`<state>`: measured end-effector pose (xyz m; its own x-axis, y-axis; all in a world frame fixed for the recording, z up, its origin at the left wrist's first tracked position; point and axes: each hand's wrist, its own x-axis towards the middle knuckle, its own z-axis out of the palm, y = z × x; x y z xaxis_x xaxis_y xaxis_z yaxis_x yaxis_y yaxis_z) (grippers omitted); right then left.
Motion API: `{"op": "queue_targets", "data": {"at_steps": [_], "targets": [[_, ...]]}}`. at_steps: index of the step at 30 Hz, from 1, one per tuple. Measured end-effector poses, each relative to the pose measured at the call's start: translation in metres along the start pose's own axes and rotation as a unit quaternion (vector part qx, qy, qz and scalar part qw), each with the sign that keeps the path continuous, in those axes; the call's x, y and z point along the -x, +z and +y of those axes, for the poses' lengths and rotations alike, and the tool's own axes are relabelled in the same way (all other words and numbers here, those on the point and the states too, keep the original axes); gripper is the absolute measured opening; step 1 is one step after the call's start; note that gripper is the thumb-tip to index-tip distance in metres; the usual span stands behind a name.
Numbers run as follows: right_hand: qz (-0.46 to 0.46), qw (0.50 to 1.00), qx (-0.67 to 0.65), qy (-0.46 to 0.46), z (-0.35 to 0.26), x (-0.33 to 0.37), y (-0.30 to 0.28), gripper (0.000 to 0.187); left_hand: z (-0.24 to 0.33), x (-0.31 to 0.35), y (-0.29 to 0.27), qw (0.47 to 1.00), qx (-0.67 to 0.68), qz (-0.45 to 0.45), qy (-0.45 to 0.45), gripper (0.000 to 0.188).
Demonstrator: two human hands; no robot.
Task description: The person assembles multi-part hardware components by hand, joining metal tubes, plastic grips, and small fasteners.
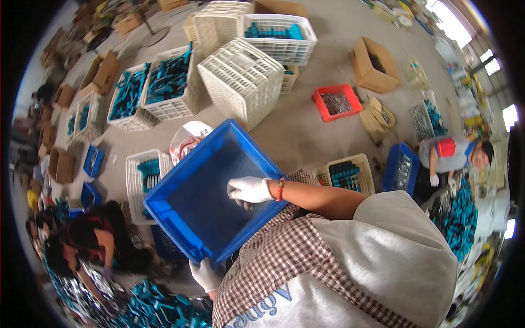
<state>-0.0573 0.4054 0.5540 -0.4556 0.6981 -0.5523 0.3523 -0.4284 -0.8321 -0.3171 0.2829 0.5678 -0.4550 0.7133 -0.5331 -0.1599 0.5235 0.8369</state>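
A large blue plastic bin is tilted in front of me, its dark, scuffed inner floor showing. My left hand, in a white glove, grips the bin's lower corner, with part of the fingers hidden behind the rim. Inside the bin is my right hand, also gloved, with a red bead bracelet at the wrist. Its fingers are curled down over the bin floor, and what they hold, if anything, is hidden.
White crates of teal parts stand at the far left beside stacked white crates. A red tray of small metal pieces lies farther right. One person works at the left, another at the right.
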Motion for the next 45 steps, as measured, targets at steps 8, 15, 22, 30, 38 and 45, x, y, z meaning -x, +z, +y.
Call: {"op": "queue_targets", "data": {"at_steps": [8, 15, 22, 30, 38, 45], "targets": [[0.459, 0.870, 0.123, -0.136, 0.004, 0.100, -0.121, 0.032, 0.036, -0.049, 0.099, 0.978, -0.166, -0.104, 0.068, 0.038], [0.478, 0.872, 0.032, 0.102, 0.133, 0.132, -0.249, 0.072, 0.068, -0.071, 0.271, 0.931, -0.281, -0.183, 0.142, 0.040], [0.560, 0.774, -0.293, 0.046, 0.202, 0.185, -0.348, 0.051, 0.093, -0.063, 0.485, 0.838, -0.389, -0.316, 0.217, 0.038], [0.675, 0.610, -0.412, 0.050, 0.214, 0.247, -0.416, 0.037, 0.100, -0.047, 0.641, 0.828, -0.270, -0.483, 0.087, 0.052], [0.803, 0.462, -0.257, 0.275, 0.320, 0.276, -0.433, 0.043, 0.124, -0.142, 0.696, 0.818, -0.363, -0.433, 0.107, 0.046], [0.751, 0.402, -0.293, 0.435, 0.359, 0.308, -0.406, 0.045, 0.196, -0.221, 0.748, 0.854, -0.362, -0.336, 0.165, 0.043]]}}
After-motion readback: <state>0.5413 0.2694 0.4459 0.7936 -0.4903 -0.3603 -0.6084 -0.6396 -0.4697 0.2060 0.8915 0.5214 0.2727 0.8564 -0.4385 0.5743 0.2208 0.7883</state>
